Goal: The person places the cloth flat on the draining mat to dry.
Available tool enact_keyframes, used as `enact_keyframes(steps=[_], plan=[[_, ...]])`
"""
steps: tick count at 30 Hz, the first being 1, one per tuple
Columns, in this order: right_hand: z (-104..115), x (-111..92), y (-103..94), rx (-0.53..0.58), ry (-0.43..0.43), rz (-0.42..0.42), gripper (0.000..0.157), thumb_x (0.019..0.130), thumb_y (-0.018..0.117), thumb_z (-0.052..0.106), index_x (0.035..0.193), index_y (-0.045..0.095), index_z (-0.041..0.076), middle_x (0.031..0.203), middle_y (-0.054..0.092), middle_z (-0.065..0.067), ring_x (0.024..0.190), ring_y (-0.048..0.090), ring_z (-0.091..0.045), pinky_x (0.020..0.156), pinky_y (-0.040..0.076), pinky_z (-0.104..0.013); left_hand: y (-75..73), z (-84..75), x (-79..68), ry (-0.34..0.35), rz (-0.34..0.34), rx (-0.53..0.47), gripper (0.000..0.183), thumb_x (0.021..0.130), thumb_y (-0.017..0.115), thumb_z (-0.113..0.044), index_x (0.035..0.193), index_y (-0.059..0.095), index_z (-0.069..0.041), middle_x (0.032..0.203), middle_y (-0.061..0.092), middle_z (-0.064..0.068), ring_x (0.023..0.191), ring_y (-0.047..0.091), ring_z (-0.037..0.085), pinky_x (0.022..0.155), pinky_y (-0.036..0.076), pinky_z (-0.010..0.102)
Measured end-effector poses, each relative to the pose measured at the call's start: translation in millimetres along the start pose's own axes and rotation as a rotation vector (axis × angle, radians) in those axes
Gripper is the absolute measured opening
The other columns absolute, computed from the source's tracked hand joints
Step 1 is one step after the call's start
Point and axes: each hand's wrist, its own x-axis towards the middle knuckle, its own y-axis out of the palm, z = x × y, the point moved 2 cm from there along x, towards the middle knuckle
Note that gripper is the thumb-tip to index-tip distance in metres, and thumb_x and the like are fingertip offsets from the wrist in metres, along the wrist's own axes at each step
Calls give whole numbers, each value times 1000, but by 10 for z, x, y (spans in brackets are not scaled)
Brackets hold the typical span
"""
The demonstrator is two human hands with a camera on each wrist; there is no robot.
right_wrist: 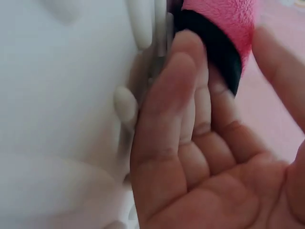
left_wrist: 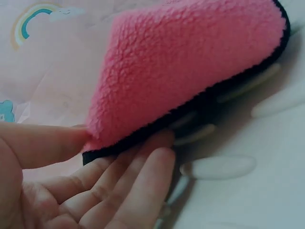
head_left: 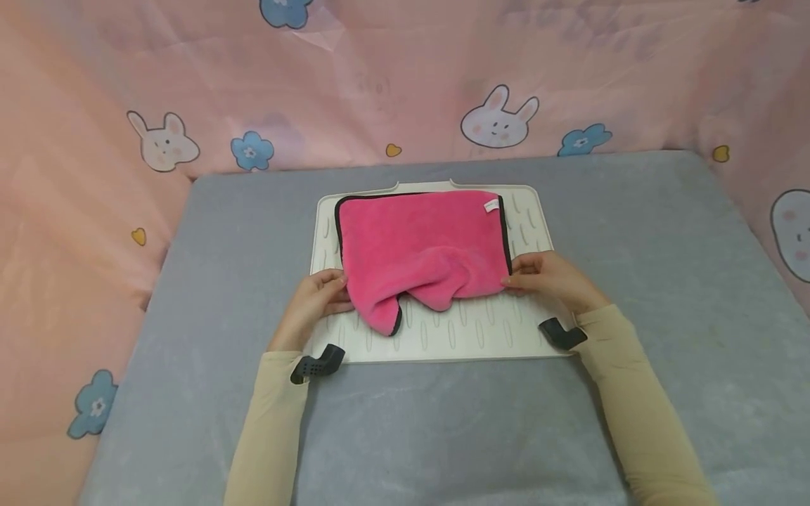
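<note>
A fluffy pink towel with black edging and a small white label lies partly folded on a ridged cream drying mat. Its near edge is bunched, and one corner hangs forward at the left. My left hand pinches the towel's left edge between thumb and fingers; the left wrist view shows the black-trimmed towel raised off the mat there. At the opposite side, my right hand pinches the right edge. In the right wrist view, the towel's black border sits between the thumb and fingers.
The mat rests on a table covered with grey cloth. A pink curtain printed with rabbits and flowers stands behind the table and along its sides. Each wrist carries a black camera mount just over the mat's front corners.
</note>
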Motion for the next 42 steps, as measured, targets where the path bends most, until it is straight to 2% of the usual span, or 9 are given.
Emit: enact_keyframes(steps=[7, 14, 18, 23, 31, 35, 38, 42], plan=[[-54, -40, 31, 12, -61, 9, 21, 85, 70, 9, 97, 62, -6, 82, 67, -8, 74, 59, -12, 67, 44, -24, -45, 73, -30, 30, 114, -20, 34, 97, 48, -2, 124, 44, 18, 99, 64, 13, 85, 65, 12, 78, 54, 29], [-111, -29, 41, 24, -142, -20, 14, 86, 68, 4, 95, 64, -6, 83, 67, -6, 76, 61, -11, 68, 48, -21, -72, 90, -30, 10, 123, -6, 31, 96, 50, -1, 120, 46, 17, 98, 64, 11, 84, 65, 13, 78, 54, 29], [-95, -26, 48, 34, -186, -39, 13, 87, 67, 4, 93, 64, -6, 83, 67, -6, 77, 61, -11, 69, 48, -20, -76, 88, -15, 43, 72, -12, 21, 95, 50, -2, 110, 49, 13, 89, 65, 5, 80, 65, 12, 76, 55, 29], [-70, -36, 44, 88, -193, -57, 12, 87, 66, 3, 91, 62, -7, 81, 67, -7, 75, 60, -12, 70, 46, -20, -107, 73, 5, 66, -59, -29, 8, 94, 54, -3, 98, 52, 4, 78, 63, -4, 70, 61, 8, 66, 54, 23], [-42, -49, 42, 127, -169, -82, 16, 88, 66, 6, 94, 60, -7, 85, 67, -5, 79, 61, -10, 77, 44, -18, -150, 30, -17, 48, -187, 1, 13, 95, 55, -6, 103, 52, 4, 79, 62, -7, 68, 57, 8, 64, 52, 21], [-40, -42, 41, 128, -185, -79, 19, 90, 64, 8, 94, 58, -8, 83, 66, -5, 79, 60, -11, 76, 44, -18, -161, 26, -19, 53, -200, 17, 14, 95, 55, -8, 103, 53, 4, 79, 63, -8, 68, 57, 7, 64, 52, 20], [-41, -39, 39, 144, -206, -79, 18, 92, 61, 9, 94, 56, -9, 83, 66, -7, 78, 61, -12, 75, 46, -19, -168, 34, -19, 57, -151, 40, 17, 96, 54, -9, 103, 54, 6, 78, 63, -6, 68, 58, 7, 64, 53, 21], [-41, -39, 38, 163, -221, -78, 18, 93, 59, 9, 94, 54, -8, 82, 66, -5, 77, 64, -15, 76, 48, -20, -190, 52, -51, 19, 18, 105, 26, 95, 56, -12, 108, 55, 11, 79, 64, -1, 69, 62, 10, 67, 55, 25]])
